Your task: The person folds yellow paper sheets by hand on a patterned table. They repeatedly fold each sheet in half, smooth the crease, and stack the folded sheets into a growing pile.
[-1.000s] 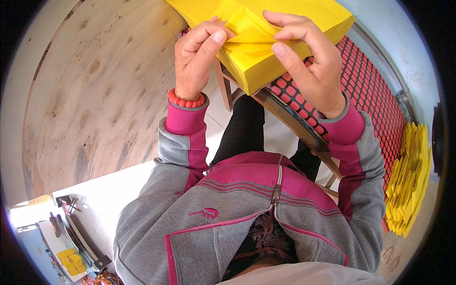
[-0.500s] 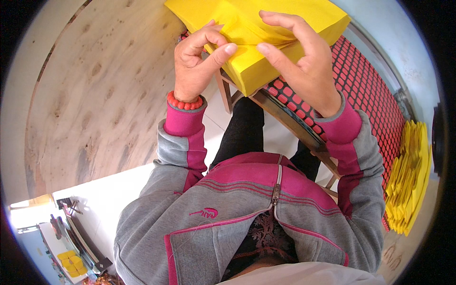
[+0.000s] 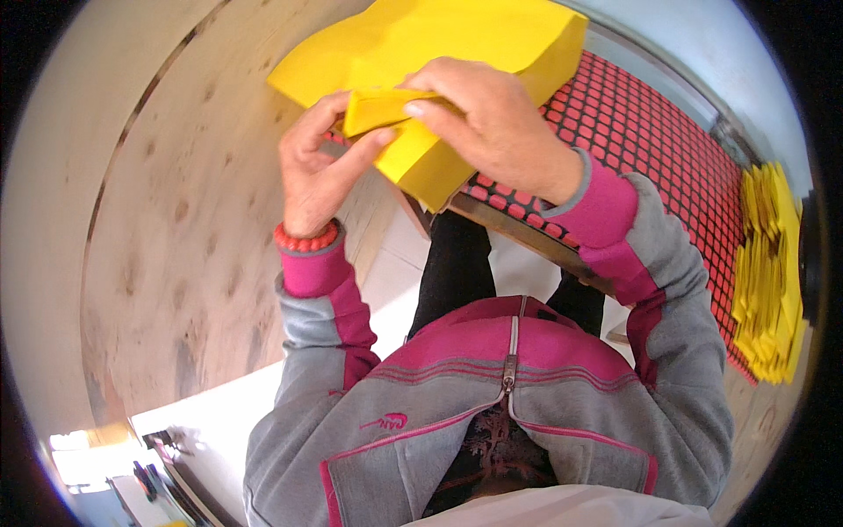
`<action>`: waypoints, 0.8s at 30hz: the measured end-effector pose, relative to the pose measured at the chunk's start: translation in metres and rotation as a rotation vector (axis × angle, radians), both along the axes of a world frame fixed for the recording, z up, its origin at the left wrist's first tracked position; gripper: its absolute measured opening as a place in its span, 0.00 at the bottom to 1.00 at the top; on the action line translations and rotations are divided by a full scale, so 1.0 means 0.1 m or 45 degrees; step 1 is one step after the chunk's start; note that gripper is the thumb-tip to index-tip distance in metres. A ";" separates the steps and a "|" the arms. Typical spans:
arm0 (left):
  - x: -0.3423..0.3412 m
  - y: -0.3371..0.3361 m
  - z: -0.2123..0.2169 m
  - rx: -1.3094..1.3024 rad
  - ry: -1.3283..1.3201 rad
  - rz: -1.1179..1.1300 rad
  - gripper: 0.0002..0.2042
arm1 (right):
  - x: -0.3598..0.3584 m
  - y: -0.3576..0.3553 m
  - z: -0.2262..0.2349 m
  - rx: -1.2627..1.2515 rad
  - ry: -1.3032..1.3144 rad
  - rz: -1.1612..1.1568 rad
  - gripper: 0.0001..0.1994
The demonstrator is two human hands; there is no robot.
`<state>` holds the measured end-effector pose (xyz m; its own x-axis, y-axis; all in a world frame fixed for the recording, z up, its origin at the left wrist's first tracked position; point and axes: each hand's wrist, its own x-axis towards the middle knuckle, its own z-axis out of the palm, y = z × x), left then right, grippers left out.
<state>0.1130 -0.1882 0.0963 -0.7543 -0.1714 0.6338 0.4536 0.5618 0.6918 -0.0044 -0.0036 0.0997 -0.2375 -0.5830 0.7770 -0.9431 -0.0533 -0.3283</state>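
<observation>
A yellow, box-shaped bag (image 3: 439, 39) of stiff cloth-like material lies at the top of the view, one squared corner pointing toward me. Along its near side a flap (image 3: 378, 107) is folded up into a narrow edge. My left hand (image 3: 316, 162), with a red bead bracelet at the wrist, pinches the left end of that flap between thumb and fingers. From the right, my right hand (image 3: 492, 123) reaches over the bag, thumb and fingers closed on the same fold. Its fingertips partly cover the flap.
Under the bag is a bench surface with a red and black checked cover (image 3: 659, 140) and a wooden edge. A stack of folded yellow pieces (image 3: 768, 277) stands at its far right end. A large pale wooden board (image 3: 176, 202) fills the left side.
Both hands and the bag have shifted left in view. The flap, flatter before, is now folded up between the fingers. My right hand has moved closer to the left one.
</observation>
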 end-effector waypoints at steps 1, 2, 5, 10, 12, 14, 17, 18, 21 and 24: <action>-0.01 -0.03 0.05 -0.019 -0.029 -0.031 0.15 | 0.00 -0.01 0.01 -0.003 0.008 -0.016 0.08; -0.01 -0.05 0.09 -0.031 -0.055 -0.063 0.13 | -0.01 -0.01 0.02 -0.010 0.024 -0.027 0.08; -0.06 -0.08 0.14 -0.088 -0.082 -0.112 0.10 | 0.00 -0.04 0.04 -0.016 -0.022 -0.037 0.07; -0.14 -0.08 0.12 0.016 -0.079 -0.090 0.10 | 0.05 0.07 0.10 -0.428 0.134 -0.003 0.08; -0.16 -0.07 0.13 -0.082 0.085 -0.024 0.10 | 0.10 0.26 0.12 -0.395 0.176 -0.012 0.09; -0.15 -0.03 0.16 -0.208 0.220 0.035 0.10 | 0.20 0.48 0.12 -0.227 -0.107 0.038 0.09; -0.05 0.11 0.25 -0.448 0.368 0.101 0.12 | 0.27 0.70 0.11 0.184 -0.881 0.273 0.13; -0.01 0.19 0.28 -0.533 0.406 0.111 0.12 | 0.25 0.74 0.11 0.092 -1.138 0.347 0.19; 0.11 0.47 0.32 -0.694 0.441 0.084 0.11 | 0.13 0.86 0.12 -0.027 -1.680 0.410 0.41; 0.17 0.80 0.30 -0.764 0.405 -0.116 0.13 | -0.02 1.07 0.07 -0.477 -1.726 0.597 0.33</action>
<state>0.1296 -0.1085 0.1262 -0.5107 0.3341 0.7922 0.6467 0.7565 0.0978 -0.0069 0.1035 0.1069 -0.7383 -0.6299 0.2409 0.1902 -0.5371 -0.8218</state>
